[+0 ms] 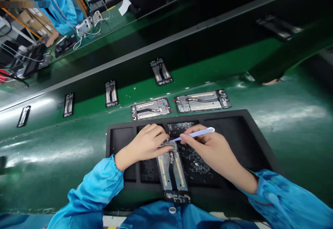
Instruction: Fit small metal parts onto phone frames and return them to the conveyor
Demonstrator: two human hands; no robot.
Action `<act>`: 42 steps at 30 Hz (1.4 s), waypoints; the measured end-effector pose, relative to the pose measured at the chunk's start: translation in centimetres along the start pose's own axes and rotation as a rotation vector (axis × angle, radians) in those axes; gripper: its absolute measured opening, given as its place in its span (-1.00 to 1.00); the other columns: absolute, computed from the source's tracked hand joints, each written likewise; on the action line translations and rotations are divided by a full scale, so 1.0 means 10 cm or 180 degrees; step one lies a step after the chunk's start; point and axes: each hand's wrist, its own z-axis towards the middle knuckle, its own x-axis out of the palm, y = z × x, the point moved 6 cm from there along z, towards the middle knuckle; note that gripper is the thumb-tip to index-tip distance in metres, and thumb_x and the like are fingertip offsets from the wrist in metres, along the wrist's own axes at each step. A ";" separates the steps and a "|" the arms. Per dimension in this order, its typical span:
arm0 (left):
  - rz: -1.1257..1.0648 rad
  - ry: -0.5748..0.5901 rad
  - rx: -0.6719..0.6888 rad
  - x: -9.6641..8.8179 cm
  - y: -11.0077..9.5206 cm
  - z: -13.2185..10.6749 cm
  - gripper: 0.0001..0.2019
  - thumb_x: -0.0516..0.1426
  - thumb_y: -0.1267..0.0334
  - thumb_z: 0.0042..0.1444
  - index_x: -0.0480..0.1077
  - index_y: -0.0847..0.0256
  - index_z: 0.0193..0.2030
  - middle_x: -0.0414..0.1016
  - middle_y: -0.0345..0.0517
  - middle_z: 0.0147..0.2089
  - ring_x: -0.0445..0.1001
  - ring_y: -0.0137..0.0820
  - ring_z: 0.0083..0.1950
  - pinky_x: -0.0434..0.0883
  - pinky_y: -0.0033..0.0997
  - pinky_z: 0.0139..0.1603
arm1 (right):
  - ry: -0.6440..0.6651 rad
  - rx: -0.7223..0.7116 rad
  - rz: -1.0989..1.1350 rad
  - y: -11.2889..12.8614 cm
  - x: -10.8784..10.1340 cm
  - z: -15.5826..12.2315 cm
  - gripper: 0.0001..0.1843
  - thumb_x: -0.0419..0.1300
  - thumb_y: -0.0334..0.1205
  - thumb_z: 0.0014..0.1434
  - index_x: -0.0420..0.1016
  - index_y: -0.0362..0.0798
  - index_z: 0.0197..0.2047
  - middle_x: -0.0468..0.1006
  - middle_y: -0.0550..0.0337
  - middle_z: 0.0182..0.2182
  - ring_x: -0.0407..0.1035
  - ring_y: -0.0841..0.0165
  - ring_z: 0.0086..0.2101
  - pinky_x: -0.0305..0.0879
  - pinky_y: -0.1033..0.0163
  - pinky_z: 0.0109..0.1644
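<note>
Rn 2 hands (145, 146) (214, 154), 1 spudger (196, 134), 1 frame (171, 173)

We have a glossy green surface (52, 152) running at a slant across the view, with a black foam tray (221, 116) of several compartments lying on it nearest us. Just beyond the tray, a wide phone frame (151, 109) and a second wide phone frame (203, 101) lie side by side, and farther out we count 4 more frames in a loose row: an upper phone frame (160, 71), a middle phone frame (111, 94), a narrow phone frame (68, 105) and an end phone frame (24, 116). Past a dark rail (166, 42), a second green strip (114, 17) carries a white sheet of paper (125, 6) and a white cabled device (88, 23).
</note>
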 end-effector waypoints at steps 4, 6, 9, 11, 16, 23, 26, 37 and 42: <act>-0.0023 0.0012 -0.0066 0.01 0.00 0.00 -0.66 0.08 0.00 0.38 0.46 0.27 -0.11 0.49 -0.03 -0.16 0.41 -0.30 -0.14 0.38 -0.31 -0.12 | -0.0057 -0.0037 0.0321 0.05 -0.02 0.02 -0.67 0.26 0.11 0.18 0.56 0.01 -0.37 0.65 0.11 -0.40 0.53 0.26 -0.43 0.40 0.25 -0.43; -0.0017 0.0010 -0.0100 0.03 0.00 0.01 -0.67 0.08 0.00 0.39 0.46 0.26 -0.12 0.50 -0.03 -0.17 0.42 -0.29 -0.13 0.38 -0.30 -0.11 | -0.0150 -0.0042 0.0541 0.08 -0.05 0.03 -0.64 0.28 0.13 0.17 0.52 0.00 -0.37 0.62 0.12 -0.46 0.48 0.31 -0.50 0.38 0.26 -0.46; 0.0062 -0.0063 -0.0149 0.05 0.00 0.03 -0.67 0.07 0.01 0.40 0.45 0.25 -0.16 0.49 -0.05 -0.21 0.43 -0.30 -0.14 0.37 -0.30 -0.13 | -0.0430 -0.0052 0.0833 0.10 -0.16 0.04 -0.58 0.28 0.20 0.17 0.46 -0.01 -0.35 0.54 0.19 -0.55 0.37 0.40 -0.60 0.31 0.30 -0.54; 0.0125 -0.0113 -0.0141 0.05 0.00 0.04 -0.67 0.05 0.02 0.41 0.45 0.25 -0.18 0.49 -0.07 -0.23 0.42 -0.32 -0.17 0.36 -0.31 -0.14 | -0.0548 -0.0110 0.0805 0.09 -0.25 0.03 -0.56 0.26 0.23 0.18 0.47 -0.02 -0.32 0.50 0.22 -0.57 0.35 0.41 -0.59 0.30 0.31 -0.54; 0.0176 -0.0120 -0.0093 0.06 0.00 0.06 -0.68 0.02 0.10 0.45 0.45 0.23 -0.23 0.48 -0.09 -0.25 0.40 -0.35 -0.19 0.33 -0.34 -0.15 | -0.0294 -0.0273 0.0129 -0.05 -0.42 -0.06 -0.61 0.20 0.16 0.26 0.52 -0.02 -0.25 0.50 0.21 -0.53 0.37 0.39 -0.57 0.28 0.30 -0.55; 0.0241 -0.0087 -0.0194 0.09 -0.01 0.10 -0.68 -0.01 0.17 0.46 0.42 0.24 -0.28 0.46 -0.11 -0.29 0.36 -0.37 -0.21 0.30 -0.35 -0.15 | -0.0564 -0.1572 -0.0768 0.07 -0.37 -0.44 -0.93 0.22 -0.24 0.28 0.54 0.07 -0.17 0.65 0.15 -0.33 0.57 0.27 -0.34 0.48 0.22 -0.28; 0.0278 -0.0084 -0.0258 0.10 -0.01 0.11 -0.65 -0.03 0.15 0.47 0.43 0.23 -0.28 0.45 -0.11 -0.31 0.36 -0.36 -0.22 0.29 -0.34 -0.17 | -0.0553 -0.2082 -0.0875 0.12 -0.29 -0.57 -0.77 0.27 -0.39 0.22 0.54 0.11 -0.09 0.67 0.23 -0.33 0.57 0.30 -0.38 0.51 0.22 -0.23; 0.0265 -0.0010 -0.0246 0.11 0.00 0.09 -0.63 -0.05 0.15 0.48 0.47 0.24 -0.24 0.47 -0.09 -0.26 0.38 -0.36 -0.18 0.31 -0.35 -0.13 | -0.0740 -0.2269 -0.1254 0.12 -0.26 -0.60 -0.71 0.26 -0.46 0.23 0.49 0.09 -0.04 0.67 0.19 -0.34 0.57 0.27 -0.40 0.53 0.16 -0.23; 0.0292 -0.0043 -0.0227 0.09 -0.01 0.08 -0.64 -0.06 0.15 0.48 0.46 0.24 -0.23 0.46 -0.09 -0.26 0.37 -0.36 -0.19 0.29 -0.36 -0.15 | -0.0597 -0.2476 -0.1435 0.13 -0.21 -0.65 -0.70 0.27 -0.45 0.23 0.46 0.06 0.00 0.66 0.18 -0.33 0.56 0.29 -0.39 0.53 0.17 -0.21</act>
